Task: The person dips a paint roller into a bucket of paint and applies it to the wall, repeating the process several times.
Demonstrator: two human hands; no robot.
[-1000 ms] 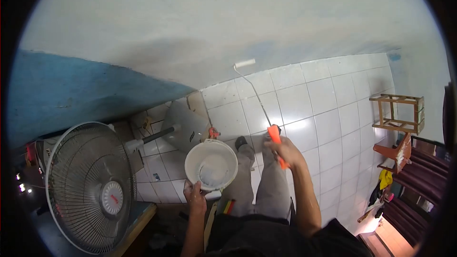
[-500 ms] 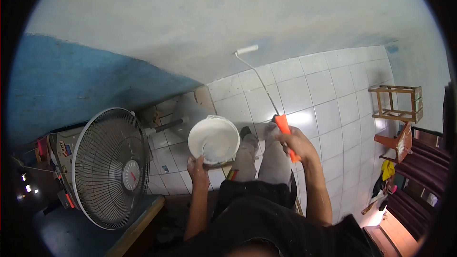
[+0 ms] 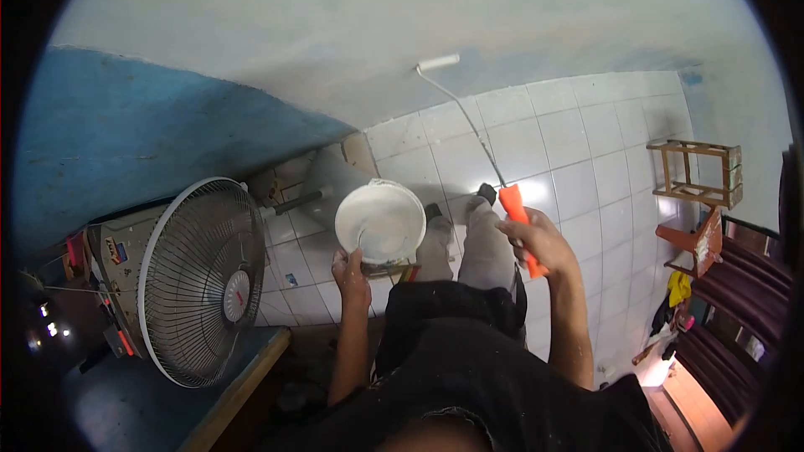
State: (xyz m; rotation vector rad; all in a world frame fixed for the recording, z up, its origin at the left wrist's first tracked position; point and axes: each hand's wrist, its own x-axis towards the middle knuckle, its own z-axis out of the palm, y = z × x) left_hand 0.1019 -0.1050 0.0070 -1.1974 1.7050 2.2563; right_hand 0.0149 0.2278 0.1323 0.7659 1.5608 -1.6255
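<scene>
My right hand (image 3: 540,243) is closed around the orange handle of a paint roller (image 3: 513,209). The roller's long thin metal rod reaches up and left, and its small white sleeve (image 3: 439,62) lies at the lower part of the wall (image 3: 402,8), seemingly against it. My left hand (image 3: 352,274) grips the near rim of a white paint bucket (image 3: 381,222), thumb over the edge and the other fingers partly hidden beneath. Some pale paint shows inside the bucket. The wall is whitish here, with faint blue-grey patches low down and a solid blue area (image 3: 151,125) at the left.
A standing fan (image 3: 201,285) is close on my left, beside a blue table (image 3: 243,368) with a wooden edge. White tiles (image 3: 578,151) cover the floor. Along the right are a wooden stool (image 3: 699,172), an orange chair (image 3: 699,243) and dark red curtains (image 3: 745,289).
The roller sleeve has moved slightly up the wall. My right hand has shifted a little to the right, and the bucket with my left hand sits slightly higher in view.
</scene>
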